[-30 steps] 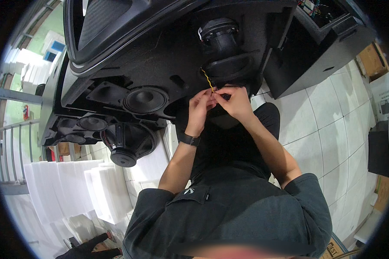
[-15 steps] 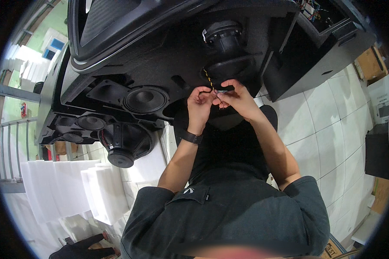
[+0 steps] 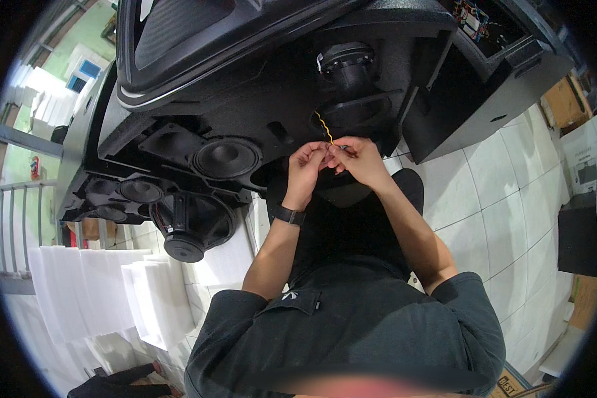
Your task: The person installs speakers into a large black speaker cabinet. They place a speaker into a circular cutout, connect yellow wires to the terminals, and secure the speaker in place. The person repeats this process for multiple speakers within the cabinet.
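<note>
A yellow-and-black twisted wire (image 3: pixel 324 125) hangs from a black horn with a round compression driver (image 3: pixel 349 65), and its lower end runs in between my fingertips. My left hand (image 3: pixel 304 170), with a dark watch on the wrist, is closed in a pinch at the wire's end. Fingers of my right hand (image 3: pixel 363 162) are pressed together on the same end, touching the left fingertips. A small greyish bit shows at the right fingers; its kind is too small to tell. Both hands are in front of a black speaker cabinet (image 3: pixel 272 86), above my knees.
Left of my hands, a round speaker cone (image 3: pixel 225 158) is mounted in the cabinet. A large loose woofer (image 3: pixel 192 225) stands on the floor beyond white foam sheets (image 3: pixel 86 292). At the right are another black cabinet (image 3: pixel 471 119) with exposed wiring and a cardboard box (image 3: pixel 564 106).
My right index finger, raised before, has come down against the thumb, and both hands have drawn closer together. More yellow shows on the wire. The view has shifted slightly.
</note>
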Motion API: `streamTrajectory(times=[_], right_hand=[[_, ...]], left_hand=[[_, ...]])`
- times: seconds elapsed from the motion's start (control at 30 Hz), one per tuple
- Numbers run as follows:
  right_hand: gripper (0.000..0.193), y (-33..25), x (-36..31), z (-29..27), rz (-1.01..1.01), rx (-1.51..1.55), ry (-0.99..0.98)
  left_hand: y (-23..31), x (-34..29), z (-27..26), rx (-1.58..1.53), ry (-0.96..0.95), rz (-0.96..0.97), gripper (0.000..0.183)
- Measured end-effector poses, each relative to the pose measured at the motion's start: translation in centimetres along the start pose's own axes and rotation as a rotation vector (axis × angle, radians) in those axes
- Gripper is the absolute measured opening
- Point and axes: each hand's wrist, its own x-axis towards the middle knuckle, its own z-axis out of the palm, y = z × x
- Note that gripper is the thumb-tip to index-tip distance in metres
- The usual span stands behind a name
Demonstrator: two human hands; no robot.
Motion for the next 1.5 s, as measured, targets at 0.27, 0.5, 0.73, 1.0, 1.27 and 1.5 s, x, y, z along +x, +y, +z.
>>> streamTrajectory(times=[0.27,0.5,0.73,1.0,1.27,1.5], right_hand=[[0.012,-0.8,-0.6,-0.8,-0.206,-0.415,0.132],[0.018,-1.2,0.4,-1.6,-0.280,-0.092,0.088],[0.020,0.0,0.4,-0.7,-0.095,-0.254,0.112],[0.015,-1.3,-0.2,-0.8,-0.275,-0.524,0.112],[0.035,-2.8,0.7,-3.7,-0.023,0.139,-0.122],[0.052,-2.2,0.8,-2.0,0.234,0.083,-0.105]], left_hand=[[1.9,-1.2,0.9,-0.033,0.074,-0.119,0.019],[-0.5,-0.5,1.0,0.082,0.153,0.068,0.019],[-0.8,0.1,0.3,0.027,0.006,0.007,0.024],[1.6,-0.1,0.9,0.136,0.034,-0.066,0.024],[-0.3,0.4,0.2,0.089,0.124,-0.036,0.020],[-0.3,0.4,0.4,-0.167,-0.039,-0.038,0.023]])
